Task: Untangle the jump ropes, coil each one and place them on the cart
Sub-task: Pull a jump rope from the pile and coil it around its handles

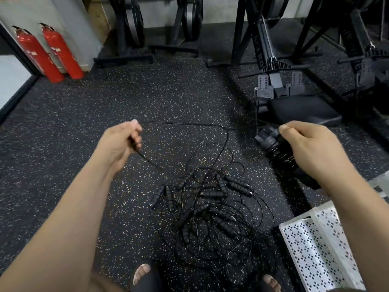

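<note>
The floor (73,123) is seen as black, speckled all over with white flecks and a few yellow and blue ones. The jump ropes (231,209) are shown wholly in black, and their handles (212,194) are marked by a ribbed pattern. Two fire extinguishers (63,53) are coloured bright red and topped with black. The cart (315,245) is finished in white, pierced by a regular pattern of small diamond-shaped holes. The sandals (147,279) and the machines (259,49) are black. The wall (42,9) is painted pale grey.
</note>
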`<state>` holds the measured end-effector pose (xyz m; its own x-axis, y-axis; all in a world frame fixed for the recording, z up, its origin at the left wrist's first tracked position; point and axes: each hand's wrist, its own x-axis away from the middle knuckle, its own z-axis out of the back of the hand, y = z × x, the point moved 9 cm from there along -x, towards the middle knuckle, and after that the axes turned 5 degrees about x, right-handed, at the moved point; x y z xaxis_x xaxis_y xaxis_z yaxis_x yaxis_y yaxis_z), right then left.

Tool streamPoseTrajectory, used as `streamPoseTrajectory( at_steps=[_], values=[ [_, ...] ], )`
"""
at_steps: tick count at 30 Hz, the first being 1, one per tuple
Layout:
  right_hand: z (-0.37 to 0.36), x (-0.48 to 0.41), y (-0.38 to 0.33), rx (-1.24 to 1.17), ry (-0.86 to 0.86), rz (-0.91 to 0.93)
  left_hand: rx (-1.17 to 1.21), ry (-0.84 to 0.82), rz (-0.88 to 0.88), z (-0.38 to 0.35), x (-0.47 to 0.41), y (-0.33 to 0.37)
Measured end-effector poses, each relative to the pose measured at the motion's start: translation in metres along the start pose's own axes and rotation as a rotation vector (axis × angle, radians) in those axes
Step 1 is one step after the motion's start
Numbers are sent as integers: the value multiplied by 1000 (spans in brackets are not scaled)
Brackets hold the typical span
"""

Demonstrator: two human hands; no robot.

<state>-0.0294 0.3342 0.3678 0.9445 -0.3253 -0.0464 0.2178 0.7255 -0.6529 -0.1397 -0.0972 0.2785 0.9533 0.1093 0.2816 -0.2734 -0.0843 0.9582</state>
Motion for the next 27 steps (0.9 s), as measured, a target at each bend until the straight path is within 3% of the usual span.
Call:
streamPoseTrajectory(
  at_steps=[6, 13, 17, 22, 27],
  values=[
    [2, 2, -5, 1, 19, 25, -287, 125, 2, 26, -13, -24],
    [-11, 7, -21, -10, -60, 149, -584, -83, 88, -7, 1, -48],
    [-22, 12, -28, 28, -120, 209, -745, -123, -51, -43, 15, -31],
    [-36, 17, -31, 83, -175, 220, -575, -67, -300, -98, 46, 0],
    [-47, 21, -36, 46, -208, 225, -719, -212, -402, -150, 87, 2]
  ],
)
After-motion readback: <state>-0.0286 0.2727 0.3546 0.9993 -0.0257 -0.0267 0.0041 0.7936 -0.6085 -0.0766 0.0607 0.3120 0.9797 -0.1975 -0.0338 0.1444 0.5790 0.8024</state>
